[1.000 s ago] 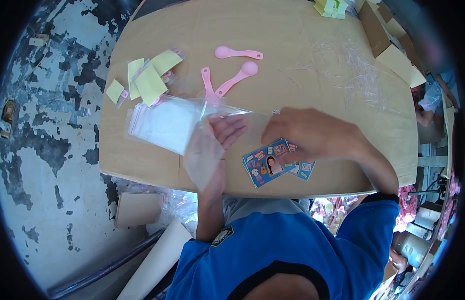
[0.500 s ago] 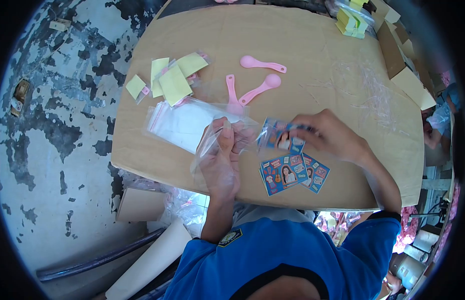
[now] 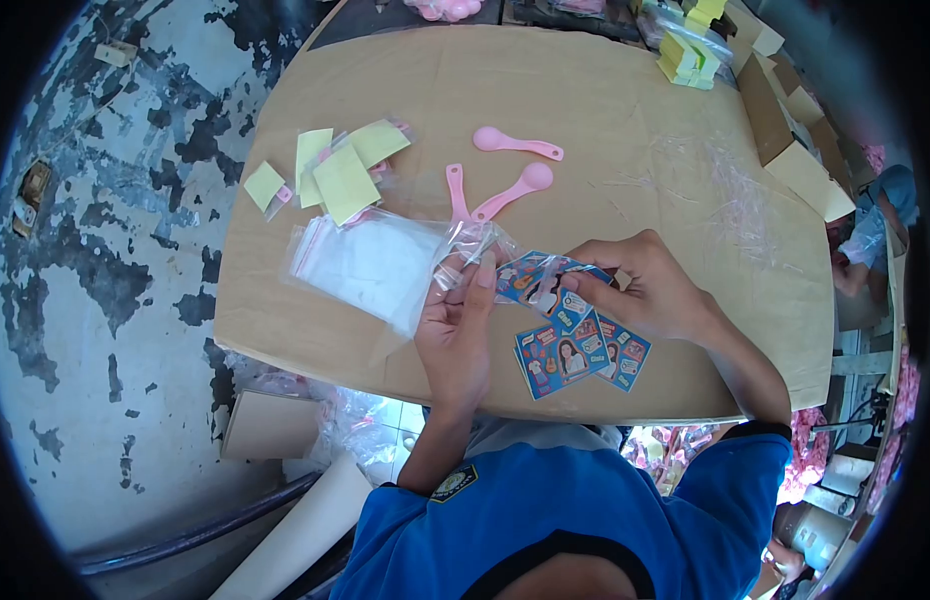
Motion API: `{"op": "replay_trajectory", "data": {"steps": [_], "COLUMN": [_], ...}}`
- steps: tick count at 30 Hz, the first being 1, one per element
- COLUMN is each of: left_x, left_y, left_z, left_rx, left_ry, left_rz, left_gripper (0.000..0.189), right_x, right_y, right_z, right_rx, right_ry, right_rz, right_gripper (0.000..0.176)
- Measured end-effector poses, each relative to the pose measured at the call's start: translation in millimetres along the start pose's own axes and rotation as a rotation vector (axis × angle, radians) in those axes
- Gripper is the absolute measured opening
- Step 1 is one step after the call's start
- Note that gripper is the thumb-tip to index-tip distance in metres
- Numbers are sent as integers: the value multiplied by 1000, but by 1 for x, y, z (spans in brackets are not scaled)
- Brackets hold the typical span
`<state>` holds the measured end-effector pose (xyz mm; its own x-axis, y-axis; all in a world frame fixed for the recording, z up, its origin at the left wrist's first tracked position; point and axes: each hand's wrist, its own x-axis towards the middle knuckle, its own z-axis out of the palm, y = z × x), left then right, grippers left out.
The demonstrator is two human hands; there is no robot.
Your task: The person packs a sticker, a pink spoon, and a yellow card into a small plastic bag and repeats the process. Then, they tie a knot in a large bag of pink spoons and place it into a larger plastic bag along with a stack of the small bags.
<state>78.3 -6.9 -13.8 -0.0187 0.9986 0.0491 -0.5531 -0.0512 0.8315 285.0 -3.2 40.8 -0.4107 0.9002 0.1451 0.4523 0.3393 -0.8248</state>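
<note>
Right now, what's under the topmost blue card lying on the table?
Another blue card pokes out to the right of the topmost card; whatever else lies beneath is covered.

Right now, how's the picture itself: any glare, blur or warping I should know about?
Head view: wide-lens distortion bows the edges of the table, and the corners go black; head view again: bright glints streak the clear bag; also in the head view, the cards on the table show clear pictures but print too small to read, and the far right looks dim and hazy.
</note>
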Motion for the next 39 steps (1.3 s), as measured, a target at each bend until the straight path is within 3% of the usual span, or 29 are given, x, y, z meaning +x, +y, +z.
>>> {"op": "replay_trajectory", "data": {"steps": [6, 9, 15, 21, 24, 25, 27, 28, 30, 32, 34, 36, 37, 39], "left_x": [3, 3, 2, 0, 4, 3, -2, -4, -7, 1, 2, 3, -1, -1], "left_y": [10, 3, 7, -3, 1, 2, 4, 4, 0, -17, -21, -5, -3, 9], "left_z": [6, 5, 13, 4, 1, 1, -1, 2, 13, 8, -2, -16, -13, -5], "left_rx": [5, 208, 39, 427, 39, 119, 280, 290, 304, 56, -200, -459, -461, -39], "left_ry": [-31, -26, 92, -145, -68, -105, -175, -242, -374, -255, -307, -544, -472, -591], "left_rz": [-21, 35, 44, 69, -71, -110, -187, -103, 68, 161, 165, 85, 29, 215], "left_gripper": [46, 51, 47, 33, 39, 41, 45, 48, 53, 55, 55, 55, 50, 50], "right_x": [-1, -1, -1, -1, -1, 0, 0, 0, 2, 3, 3, 11, 14, 15], "right_y": [-8, -4, -8, -3, -1, -2, 8, 11, 9, 7, 2, -5, -8, -9], "right_z": [-9, -10, -12, -5, -1, 0, 14, 20, 25, 26, 24, 35, 38, 39], "right_rx": [4, -2, 27, 62, 94, 93, 152, 184, 361, 462, 489, 559, 591, 551], "right_ry": [-51, -64, -63, -51, -101, -134, -6, 53, 40, -8, -102, 1, 52, -47], "right_rz": [91, 80, 106, 55, 79, 97, -19, -73, 73, 207, 332, 131, 28, 86], "right_gripper": [18, 18, 18, 17, 19, 19, 21, 21, 21, 19, 17, 15, 14, 17]}}
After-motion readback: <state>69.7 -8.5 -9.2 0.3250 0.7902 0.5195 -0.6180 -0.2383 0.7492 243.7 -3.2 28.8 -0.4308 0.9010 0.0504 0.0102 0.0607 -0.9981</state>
